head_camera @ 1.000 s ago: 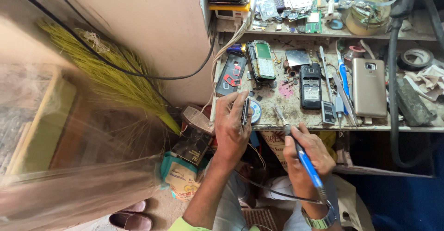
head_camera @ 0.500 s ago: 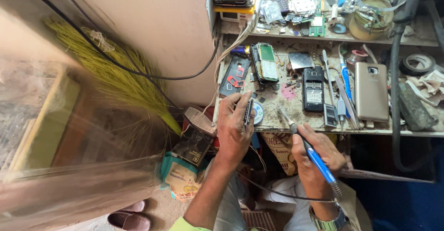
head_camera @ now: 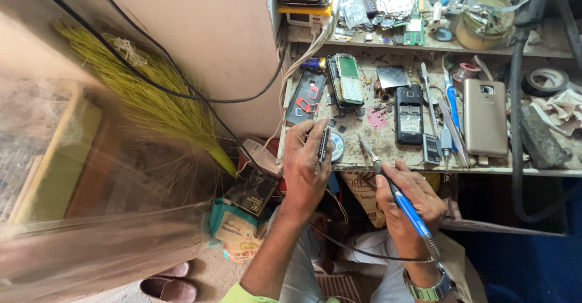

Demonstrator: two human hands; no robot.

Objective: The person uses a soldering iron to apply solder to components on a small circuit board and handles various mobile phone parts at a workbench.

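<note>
My left hand (head_camera: 306, 166) is closed edge-on around a small phone part (head_camera: 324, 144) at the bench's (head_camera: 388, 160) front edge. My right hand (head_camera: 405, 201) grips the blue soldering iron (head_camera: 397, 201) like a pen, tip up, near the part, not touching. Judgement: brace both wrists on the edge, touch the tip only briefly, keep its cord clear.

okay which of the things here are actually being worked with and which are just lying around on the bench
In use:
left hand gripping a thin dark phone part
right hand holding the blue-handled soldering iron

Lying about:
gold smartphone
black opened keypad phone
yellow-green straw broom
roll of black tape
</note>
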